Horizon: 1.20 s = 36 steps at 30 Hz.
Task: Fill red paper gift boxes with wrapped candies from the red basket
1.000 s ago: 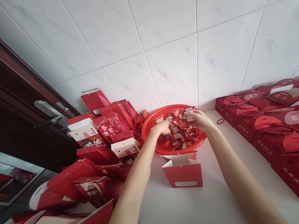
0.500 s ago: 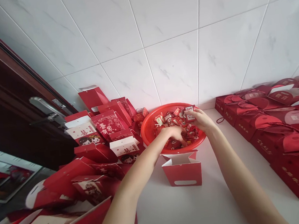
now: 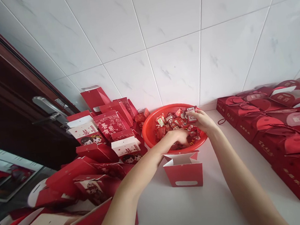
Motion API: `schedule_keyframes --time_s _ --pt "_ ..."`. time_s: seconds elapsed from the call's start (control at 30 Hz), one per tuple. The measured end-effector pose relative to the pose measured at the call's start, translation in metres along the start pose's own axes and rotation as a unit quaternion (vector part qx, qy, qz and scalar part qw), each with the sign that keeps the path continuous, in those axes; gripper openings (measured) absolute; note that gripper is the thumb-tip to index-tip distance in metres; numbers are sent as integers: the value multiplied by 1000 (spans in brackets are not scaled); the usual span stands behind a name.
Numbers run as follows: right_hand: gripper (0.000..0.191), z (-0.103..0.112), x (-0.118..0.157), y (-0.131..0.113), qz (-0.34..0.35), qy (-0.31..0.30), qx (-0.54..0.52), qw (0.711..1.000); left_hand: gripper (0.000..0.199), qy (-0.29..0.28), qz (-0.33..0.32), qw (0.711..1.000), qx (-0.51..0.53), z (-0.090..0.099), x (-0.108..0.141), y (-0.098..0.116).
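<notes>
A red plastic basket (image 3: 147,130) with a perforated wall holds many small wrapped candies (image 3: 169,119), mostly red. My left hand (image 3: 181,136) is down among them at the near side, its fingers curled and their tips hidden; what they grip I cannot make out. Over the basket's right rim, my right hand (image 3: 203,121) pinches a red and white candy packet (image 3: 191,114). Just in front of the basket a red paper box (image 3: 183,174) stands upright on the white table (image 3: 161,211), its top open towards me. Its inside is only partly visible.
Many red and white paper boxes (image 3: 106,126) are piled on the left, close to my left forearm. Rows of closed dark red gift boxes (image 3: 262,136) line the right side. A tiled wall (image 3: 174,72) rises behind, and a dark door (image 3: 8,86) is at left.
My left hand has shifted slightly and its fingers have curled in among the candies. The right hand still holds the packet at the rim. The view has moved a little.
</notes>
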State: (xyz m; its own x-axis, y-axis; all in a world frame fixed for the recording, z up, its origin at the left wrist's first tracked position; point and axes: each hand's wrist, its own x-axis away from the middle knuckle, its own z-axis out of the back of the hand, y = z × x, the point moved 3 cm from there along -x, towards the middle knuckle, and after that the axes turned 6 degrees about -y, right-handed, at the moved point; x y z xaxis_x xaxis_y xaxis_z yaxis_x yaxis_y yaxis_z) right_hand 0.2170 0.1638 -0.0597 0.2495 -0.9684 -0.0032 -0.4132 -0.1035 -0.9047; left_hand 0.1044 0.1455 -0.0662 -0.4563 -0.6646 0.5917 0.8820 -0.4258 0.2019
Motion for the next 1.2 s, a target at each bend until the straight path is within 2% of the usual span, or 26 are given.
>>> schedule_keyframes --time_s 0.3,0.43,0.6,0.73,0.93,1.03,1.13,1.2 --pt "12 -2 2 -2 0 16 -15 1000 12 50 3 999 -15 -8 -4 1" --pt "15 -3 3 -4 8 25 -26 999 18 50 -5 999 12 1 -4 -8" --pt "13 -3 2 -5 21 48 -37 998 12 54 -36 993 97 19 7 -34" --pt "10 -3 1 -4 20 53 -46 997 13 126 -54 975 173 27 13 -59" --pt "11 -3 2 -5 27 60 -55 996 16 205 -37 951 228 28 20 -86" --pt "11 -3 2 -6 21 64 -61 996 17 285 1 932 225 32 28 -95" --pt "12 -2 2 -6 18 73 -66 995 19 382 63 899 206 39 37 -101" --pt "12 -1 1 -6 19 85 -69 994 23 421 87 883 190 44 39 -101"
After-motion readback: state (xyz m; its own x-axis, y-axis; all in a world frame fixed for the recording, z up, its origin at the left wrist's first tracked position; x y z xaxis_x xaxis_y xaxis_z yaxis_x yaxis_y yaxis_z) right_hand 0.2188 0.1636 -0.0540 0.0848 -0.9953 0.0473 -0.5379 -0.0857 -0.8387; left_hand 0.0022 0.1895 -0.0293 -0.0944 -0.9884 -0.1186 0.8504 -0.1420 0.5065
